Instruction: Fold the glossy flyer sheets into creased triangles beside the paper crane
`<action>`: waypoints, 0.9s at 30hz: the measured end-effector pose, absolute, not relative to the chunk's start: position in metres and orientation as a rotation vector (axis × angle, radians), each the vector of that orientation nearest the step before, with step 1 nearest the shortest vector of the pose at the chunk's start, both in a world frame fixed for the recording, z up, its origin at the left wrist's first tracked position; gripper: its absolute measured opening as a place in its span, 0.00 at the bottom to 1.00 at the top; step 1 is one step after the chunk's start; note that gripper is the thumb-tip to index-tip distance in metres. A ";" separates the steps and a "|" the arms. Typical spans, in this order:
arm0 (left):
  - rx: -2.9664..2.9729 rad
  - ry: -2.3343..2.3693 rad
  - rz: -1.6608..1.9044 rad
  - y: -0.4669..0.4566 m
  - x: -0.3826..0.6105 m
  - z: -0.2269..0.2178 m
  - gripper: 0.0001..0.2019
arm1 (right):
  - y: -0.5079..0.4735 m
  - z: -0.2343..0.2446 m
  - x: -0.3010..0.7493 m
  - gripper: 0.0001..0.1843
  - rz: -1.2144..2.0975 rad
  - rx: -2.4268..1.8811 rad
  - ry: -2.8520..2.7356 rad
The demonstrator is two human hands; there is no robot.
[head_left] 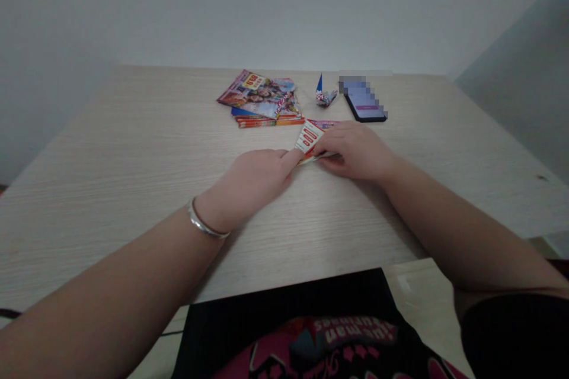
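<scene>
A small folded piece of printed paper [307, 137], white with red labels and some orange and purple, lies on the table between my hands. My left hand [262, 177], with a silver bangle at the wrist, pinches its near left corner with thumb and fingers. On the other side, my right hand [353, 151] grips the paper's right part, its fingers bent over the edge. Both palms rest low, close to the tabletop. The paper's right end is partly hidden under the right fingers.
Behind the hands, a stack of colourful printed leaflets [255, 98] sits on the pale wooden table [146, 172]. A folded paper crane [326, 98] with a blue point stands beside it. Further right lies a phone [367, 103] with its screen lit. A wall borders the table's far edge.
</scene>
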State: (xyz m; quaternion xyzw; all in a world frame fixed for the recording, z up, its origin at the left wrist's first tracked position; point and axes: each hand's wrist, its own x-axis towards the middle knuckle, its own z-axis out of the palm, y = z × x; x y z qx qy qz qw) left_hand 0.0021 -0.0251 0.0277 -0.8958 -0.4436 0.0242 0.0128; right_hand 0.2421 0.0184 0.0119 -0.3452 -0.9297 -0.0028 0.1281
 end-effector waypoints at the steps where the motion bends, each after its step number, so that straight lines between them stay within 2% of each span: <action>1: -2.792 -1.394 0.052 -0.025 0.002 0.027 0.15 | 0.017 0.012 0.240 0.11 -0.040 -1.039 -2.685; 16: -2.739 -1.237 -0.868 -0.013 -0.006 0.013 0.07 | -0.013 0.017 0.209 0.07 -0.169 -1.152 -2.312; 22: -2.712 -1.232 -0.879 -0.015 -0.003 0.016 0.10 | -0.019 0.023 0.203 0.09 -0.272 -1.085 -2.330; 27: -2.665 -1.173 -0.800 -0.018 -0.001 0.019 0.12 | -0.018 0.021 0.200 0.06 -0.119 -1.081 -2.362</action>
